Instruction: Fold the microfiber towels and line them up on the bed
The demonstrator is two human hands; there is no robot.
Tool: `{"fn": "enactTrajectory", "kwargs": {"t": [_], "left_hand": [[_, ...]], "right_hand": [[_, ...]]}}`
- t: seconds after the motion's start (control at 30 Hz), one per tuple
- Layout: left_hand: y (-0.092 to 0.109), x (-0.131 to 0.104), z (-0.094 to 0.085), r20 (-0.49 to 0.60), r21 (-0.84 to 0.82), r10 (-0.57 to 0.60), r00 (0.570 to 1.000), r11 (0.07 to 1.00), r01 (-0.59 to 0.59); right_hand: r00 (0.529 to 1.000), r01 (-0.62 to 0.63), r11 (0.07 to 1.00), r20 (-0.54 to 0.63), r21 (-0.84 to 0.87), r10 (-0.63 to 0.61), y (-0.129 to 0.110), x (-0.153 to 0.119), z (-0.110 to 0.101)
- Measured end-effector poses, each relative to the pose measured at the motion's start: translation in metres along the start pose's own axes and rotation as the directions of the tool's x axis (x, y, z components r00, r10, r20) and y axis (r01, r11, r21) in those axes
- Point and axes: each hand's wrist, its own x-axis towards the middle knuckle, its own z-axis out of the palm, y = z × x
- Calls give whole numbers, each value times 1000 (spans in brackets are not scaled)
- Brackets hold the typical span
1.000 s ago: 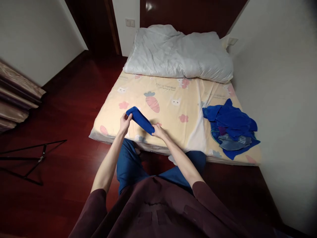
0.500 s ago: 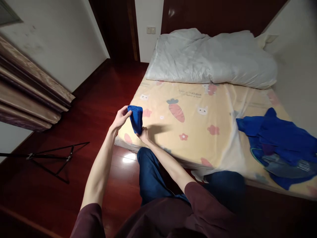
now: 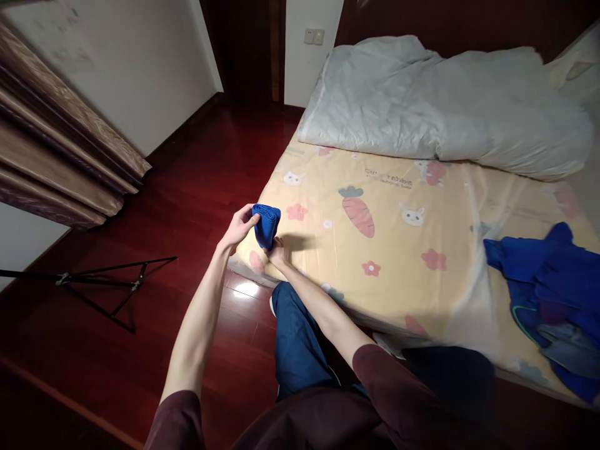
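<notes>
A blue garment, rolled or folded into a compact bundle (image 3: pixel 267 227), is held between my two hands above the near left corner of the bed. My left hand (image 3: pixel 240 225) grips its upper left side, with the thumb on the front near the coiled top end. Lower down, my right hand (image 3: pixel 277 250) is closed around the bottom right of the bundle; some of its fingers are hidden. The bundle stands roughly upright, its layered folds showing on top.
A bed (image 3: pixel 394 275) with a carrot-and-rabbit sheet fills the middle and right. On it lie a loose blue clothing pile (image 3: pixel 557 275) and a large white quilt or pillow (image 3: pixel 398 100) at the headboard. Left are a black tripod (image 3: pixel 100 281) and curtains (image 3: pixel 60 137).
The view has shifted, so the bed and clothing pile sit further right. Both hands keep hold of the blue bundle, which is tilted slightly differently and appears shorter.
</notes>
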Motion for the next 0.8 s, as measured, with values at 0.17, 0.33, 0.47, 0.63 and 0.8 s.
{"fn": "enactTrajectory", "kwargs": {"t": [0.17,0.33,0.47,0.63,0.8], "left_hand": [[-5,13,5,-12,33,7,1000,999,-6],[1,2,26,-455,209,197,868,972,-111],[-15,-78,83,-659,297,193,727,955,16],[-74,-218,167,-124,374,-191,974,900,224],[-109,-267,193,-168,453,-226,960,847,279]], "right_hand": [[999,-27,998,21,59,26,-3,0,-3],[977,-139,949,-116,282,177,21,-39,-27],[966,-165,897,-115,411,230,89,-140,-60],[919,-326,826,-50,460,391,196,-302,-107],[756,-468,609,-67,640,651,259,-384,-161]]}}
